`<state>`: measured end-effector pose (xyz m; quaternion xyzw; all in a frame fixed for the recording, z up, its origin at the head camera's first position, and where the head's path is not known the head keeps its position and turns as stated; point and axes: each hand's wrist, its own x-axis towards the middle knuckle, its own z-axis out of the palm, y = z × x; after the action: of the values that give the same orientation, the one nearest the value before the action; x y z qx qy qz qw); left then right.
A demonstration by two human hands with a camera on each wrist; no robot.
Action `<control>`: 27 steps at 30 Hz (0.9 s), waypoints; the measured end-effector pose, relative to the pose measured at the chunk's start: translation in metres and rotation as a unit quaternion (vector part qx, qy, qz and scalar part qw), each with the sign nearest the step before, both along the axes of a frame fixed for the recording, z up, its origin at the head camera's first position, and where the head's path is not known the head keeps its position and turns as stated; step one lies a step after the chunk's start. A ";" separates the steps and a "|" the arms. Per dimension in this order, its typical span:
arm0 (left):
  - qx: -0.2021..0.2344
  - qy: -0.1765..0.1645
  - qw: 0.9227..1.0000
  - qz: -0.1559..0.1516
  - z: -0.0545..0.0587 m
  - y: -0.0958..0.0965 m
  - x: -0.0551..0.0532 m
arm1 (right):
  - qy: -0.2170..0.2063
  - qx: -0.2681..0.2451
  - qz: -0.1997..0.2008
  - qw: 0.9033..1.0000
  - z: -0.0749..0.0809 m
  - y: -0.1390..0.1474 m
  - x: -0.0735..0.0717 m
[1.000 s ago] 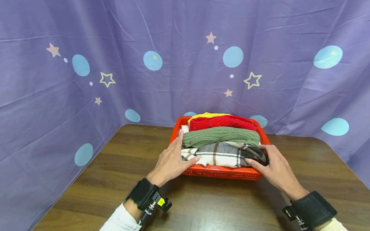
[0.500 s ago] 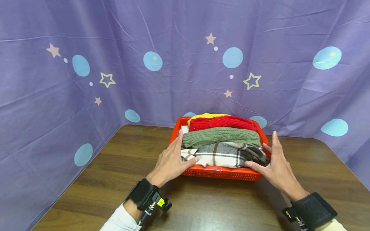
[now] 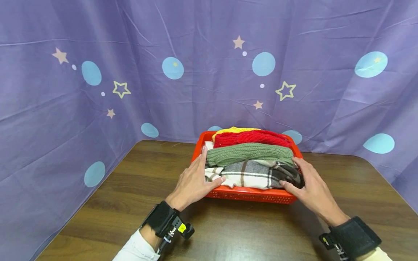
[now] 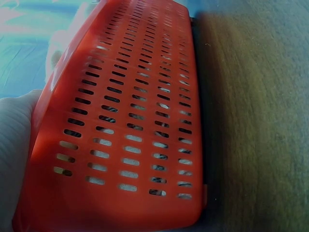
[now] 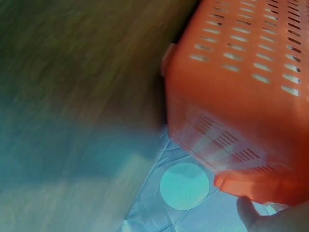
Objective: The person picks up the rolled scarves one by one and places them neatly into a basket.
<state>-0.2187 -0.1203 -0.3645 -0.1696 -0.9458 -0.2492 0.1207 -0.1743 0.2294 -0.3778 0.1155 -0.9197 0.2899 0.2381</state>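
Observation:
An orange-red plastic basket (image 3: 251, 194) with slotted walls stands on the wooden table. Rolled knitwear fills it: a yellow piece (image 3: 236, 129) at the back, a red cable knit (image 3: 251, 138), a green ribbed knit (image 3: 249, 153), and a plaid scarf (image 3: 249, 174) in front. My left hand (image 3: 192, 183) lies along the basket's left side, fingers straight, thumb touching the plaid scarf. My right hand (image 3: 313, 188) rests at the right side, fingers gently bent near the rim, thumb at the scarf's dark end. In the right wrist view, a fingertip (image 5: 247, 210) shows beside the basket rim.
The brown wooden table (image 3: 241, 232) extends around the basket. Behind and to the left hangs a purple curtain (image 3: 209, 72) with stars and blue dots. Black straps with small cameras sit on both wrists (image 3: 163, 217).
My right fingers lifted off and spread upward half a second ago, and now lie back down at the basket's right side. The left hand and the basket have stayed in place.

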 end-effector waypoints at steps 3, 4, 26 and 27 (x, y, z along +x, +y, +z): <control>0.000 -0.001 1.000 -0.002 0.000 0.000 0.000 | -0.007 -0.025 0.000 1.000 -0.001 0.001 0.001; 0.001 -0.001 1.000 -0.003 0.000 0.000 0.000 | -0.016 -0.032 -0.002 0.999 0.000 0.001 0.001; 0.005 0.003 1.000 -0.024 -0.003 -0.005 0.001 | -0.023 0.013 0.003 1.000 0.000 0.003 0.004; 0.006 0.005 1.000 -0.029 -0.003 -0.006 0.001 | -0.021 0.010 0.007 1.000 0.000 0.003 0.004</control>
<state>-0.2178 -0.1263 -0.3676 -0.1976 -0.9383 -0.2576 0.1191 -0.1703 0.2326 -0.3782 0.1180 -0.9265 0.2851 0.2153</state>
